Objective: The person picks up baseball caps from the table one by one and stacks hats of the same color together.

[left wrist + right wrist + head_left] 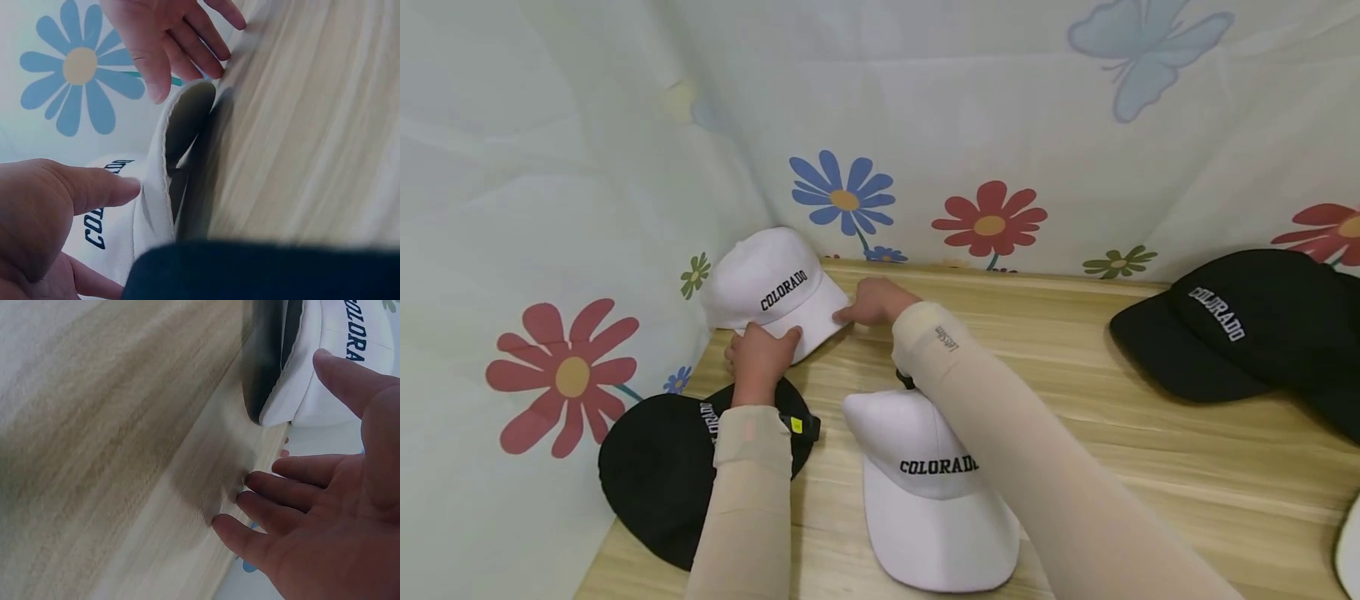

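Observation:
A white cap (760, 271) with black COLORADO lettering sits in the back left corner of the wooden surface, its brim pointing toward the front right. My left hand (762, 358) is at the near left side of this cap. In the left wrist view its straight thumb (103, 189) touches the cap near the brim. On the brim's other side is my right hand (878, 302), its thumb tip close to the brim's edge. The right wrist view shows that hand's fingers (287, 494) spread, with nothing between them.
A black cap (651, 467) lies below my left forearm. Another white cap (936, 517) sits front centre, partly behind my right sleeve. Black caps (1262, 325) stand at the right, and a white edge (1348, 550) shows lower right. Flower-printed curtain (917, 108) borders the back and left.

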Motion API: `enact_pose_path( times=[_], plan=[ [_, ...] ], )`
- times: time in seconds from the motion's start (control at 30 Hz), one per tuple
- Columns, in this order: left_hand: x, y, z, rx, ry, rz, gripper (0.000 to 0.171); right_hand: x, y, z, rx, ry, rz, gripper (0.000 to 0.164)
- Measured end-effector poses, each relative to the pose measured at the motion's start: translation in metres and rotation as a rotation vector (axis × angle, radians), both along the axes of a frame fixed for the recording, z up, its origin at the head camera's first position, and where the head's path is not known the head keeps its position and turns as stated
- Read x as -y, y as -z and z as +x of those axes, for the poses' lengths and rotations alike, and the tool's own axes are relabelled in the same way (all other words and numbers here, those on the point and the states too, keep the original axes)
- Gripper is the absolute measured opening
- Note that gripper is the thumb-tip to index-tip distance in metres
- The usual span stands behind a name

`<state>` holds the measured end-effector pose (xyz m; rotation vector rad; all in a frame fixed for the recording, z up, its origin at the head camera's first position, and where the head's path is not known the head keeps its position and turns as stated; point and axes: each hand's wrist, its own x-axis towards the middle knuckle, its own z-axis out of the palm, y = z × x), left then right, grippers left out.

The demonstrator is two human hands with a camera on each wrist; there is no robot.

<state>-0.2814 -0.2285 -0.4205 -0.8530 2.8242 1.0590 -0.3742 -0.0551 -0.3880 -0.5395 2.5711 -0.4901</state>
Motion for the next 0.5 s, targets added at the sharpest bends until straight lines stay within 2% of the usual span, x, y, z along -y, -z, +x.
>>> enact_pose_path(
  times=[0.13,0.5],
  plan=[
    [-0.001,-0.001,0.003,0.02,0.02,-0.029,0.079,0.004,0.001,0.003,-0.007,-0.009,-0.007,0.052],
    [0.002,0.0,0.003,0.005,0.046,0.002,0.094,0.015,0.003,0.008,-0.042,-0.067,-0.038,0.052]
  ],
)
